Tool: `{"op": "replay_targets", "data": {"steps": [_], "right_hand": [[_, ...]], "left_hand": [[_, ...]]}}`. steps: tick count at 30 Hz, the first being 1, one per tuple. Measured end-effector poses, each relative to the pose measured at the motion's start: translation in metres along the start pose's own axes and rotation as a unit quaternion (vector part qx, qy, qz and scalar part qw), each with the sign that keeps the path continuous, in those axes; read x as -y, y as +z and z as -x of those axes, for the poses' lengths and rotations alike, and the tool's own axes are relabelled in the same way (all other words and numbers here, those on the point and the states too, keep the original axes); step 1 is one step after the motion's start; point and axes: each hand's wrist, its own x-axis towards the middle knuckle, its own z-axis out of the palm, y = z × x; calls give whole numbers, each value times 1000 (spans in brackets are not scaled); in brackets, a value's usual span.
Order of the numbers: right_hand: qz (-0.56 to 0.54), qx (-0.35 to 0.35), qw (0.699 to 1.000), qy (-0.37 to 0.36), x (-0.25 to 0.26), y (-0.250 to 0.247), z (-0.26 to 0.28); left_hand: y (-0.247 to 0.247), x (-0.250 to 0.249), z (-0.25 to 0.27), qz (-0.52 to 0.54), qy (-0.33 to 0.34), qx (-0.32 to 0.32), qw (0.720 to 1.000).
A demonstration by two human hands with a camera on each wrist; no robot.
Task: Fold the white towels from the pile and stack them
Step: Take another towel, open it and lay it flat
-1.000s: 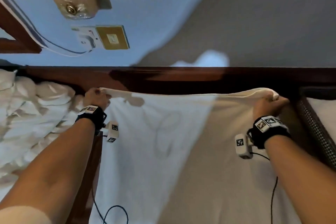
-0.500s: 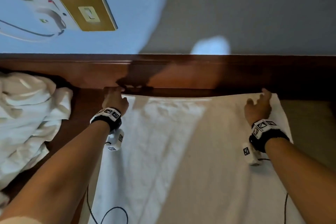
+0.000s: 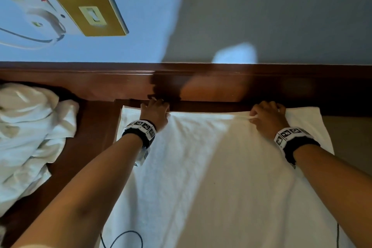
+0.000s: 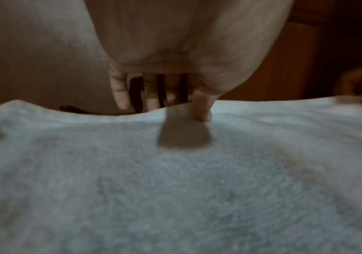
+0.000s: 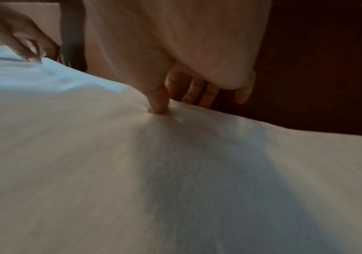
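Note:
A white towel [image 3: 211, 167] lies spread flat on the dark wooden surface, its far edge against the wooden rail. My left hand [image 3: 155, 110] is on that far edge, inward of the left corner. In the left wrist view its thumb [image 4: 202, 110] presses on top of the towel [image 4: 175, 180] while the fingers go behind the edge, pinching it. My right hand [image 3: 267, 117] pinches the same edge further right, raising a small ridge; its thumb [image 5: 158, 103] digs into the towel [image 5: 175, 171]. The pile of crumpled white towels [image 3: 30, 127] sits at the left.
A dark wooden rail [image 3: 201, 82] runs along the back below the wall. A gold switch plate [image 3: 90, 12] and a white plug with a cable [image 3: 40, 20] are on the wall. Bare wood [image 3: 90, 137] separates the pile from the towel. A black cable [image 3: 124, 237] loops near me.
The towel, held up by its corners a second ago, now lies flat. Both hands have slid inward from the corners along the far edge and pinch it.

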Motion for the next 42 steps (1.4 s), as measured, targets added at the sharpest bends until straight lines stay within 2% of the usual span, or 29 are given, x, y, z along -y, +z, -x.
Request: {"op": "replay_targets", "data": {"steps": [3, 6, 7, 9, 11, 13, 16, 19, 24, 26, 28, 33, 39, 41, 42], "right_hand": [[-25, -21, 999, 39, 0, 1, -4], [-58, -38, 992, 107, 5, 5, 2], [-84, -44, 986, 136, 8, 5, 6], [-127, -64, 974, 177, 9, 6, 17], [-142, -79, 968, 193, 1, 10, 32], [-146, -98, 958, 227, -17, 14, 46], [-174, -91, 921, 338, -58, 12, 58], [-238, -47, 875, 418, -101, 9, 58], [-389, -26, 847, 360, -136, 12, 51], [-411, 0, 846, 339, -144, 9, 45], [-423, -9, 846, 324, -153, 7, 39], [-420, -68, 827, 367, -166, 0, 41], [-447, 6, 834, 325, -171, 13, 101], [-435, -11, 838, 329, -179, 22, 126], [-437, -35, 830, 345, -184, 26, 134]], "left_hand": [[2, -4, 2, -8, -59, -7, 998], [-3, -29, 12, -3, -120, -44, 992], [-5, -44, 20, 20, -114, -51, 992], [-2, -84, 40, 70, -50, -33, 996], [8, -131, 68, 102, 21, 13, 994], [24, -174, 92, 128, 64, 62, 988], [52, -217, 107, 111, 91, 101, 984], [69, -232, 106, 84, 80, 94, 989], [81, -239, 100, 63, 58, 86, 993], [83, -241, 98, 57, 48, 95, 993], [82, -241, 96, 46, 47, 102, 993], [79, -241, 94, 41, 39, 120, 991], [77, -243, 94, 42, 28, 135, 990], [76, -243, 94, 43, 26, 139, 989], [76, -244, 94, 44, 25, 141, 989]]}}
